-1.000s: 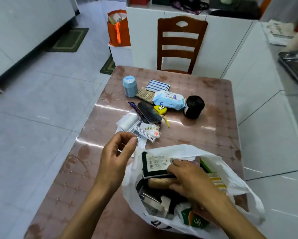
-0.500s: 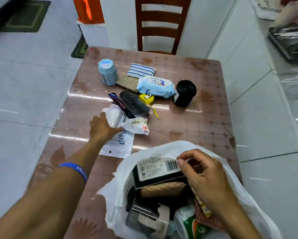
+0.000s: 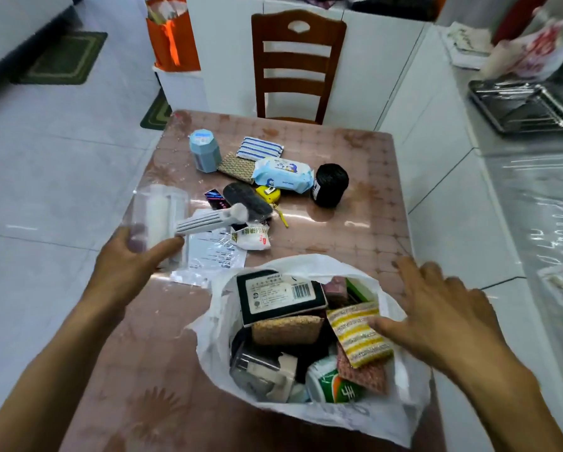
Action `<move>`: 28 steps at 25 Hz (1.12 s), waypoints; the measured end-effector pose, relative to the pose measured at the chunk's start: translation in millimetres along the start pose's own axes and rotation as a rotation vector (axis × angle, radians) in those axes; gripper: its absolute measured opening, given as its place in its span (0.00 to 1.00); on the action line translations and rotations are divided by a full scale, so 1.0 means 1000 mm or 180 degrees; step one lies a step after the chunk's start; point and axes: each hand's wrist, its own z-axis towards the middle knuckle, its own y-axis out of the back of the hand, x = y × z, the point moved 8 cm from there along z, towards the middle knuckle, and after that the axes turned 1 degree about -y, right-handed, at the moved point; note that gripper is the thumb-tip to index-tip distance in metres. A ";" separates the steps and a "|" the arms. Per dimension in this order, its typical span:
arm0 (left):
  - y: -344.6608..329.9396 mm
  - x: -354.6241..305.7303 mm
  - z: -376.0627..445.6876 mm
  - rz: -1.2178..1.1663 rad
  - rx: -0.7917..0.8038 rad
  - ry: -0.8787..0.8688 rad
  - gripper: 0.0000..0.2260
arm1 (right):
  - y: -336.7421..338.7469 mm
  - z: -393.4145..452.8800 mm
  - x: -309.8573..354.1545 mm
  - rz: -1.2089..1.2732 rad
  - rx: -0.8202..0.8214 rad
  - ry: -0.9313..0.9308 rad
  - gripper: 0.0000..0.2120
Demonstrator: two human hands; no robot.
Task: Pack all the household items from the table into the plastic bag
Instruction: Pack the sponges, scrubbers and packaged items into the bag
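Meanwhile your left hand (image 3: 128,256) gripped clear-packaged lint roller (image 3: 162,220) above table (image 3: 365,223); your right hand (image 3: 436,308), fingers spread, rested on plastic bag (image 3: 400,415) rim; bag held one barcoded box (image 3: 280,296), two sponges, other items

A home kitchen: tiled floor (image 3: 61,151), wooden dining chair (image 3: 298,65), white counter (image 3: 469,102).

Scene evenly and brightly lit; light source not seen. Broad glare streaks are carried by the glossy worktop (image 3: 365,203), strongest near its middle. Shadows soft, short. Motion blur noted on the left hand (image 3: 127,259), the right hand (image 3: 436,308) and the lint roller (image 3: 162,220). Wide-angle bending is seen at the frame edges; floor tile lines curved.
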 end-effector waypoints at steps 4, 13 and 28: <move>-0.032 -0.106 -0.094 0.0712 0.0500 -0.0847 0.40 | -0.039 0.000 -0.015 0.1108 0.0702 0.0341 0.22; -0.180 -0.034 -0.187 0.2562 0.1141 -0.0810 0.34 | -0.014 -0.001 -0.052 0.5543 0.0138 -0.0139 0.07; -0.205 0.001 -0.198 0.2387 0.0893 -0.0759 0.38 | -0.011 -0.016 -0.042 0.5655 0.0448 0.0264 0.12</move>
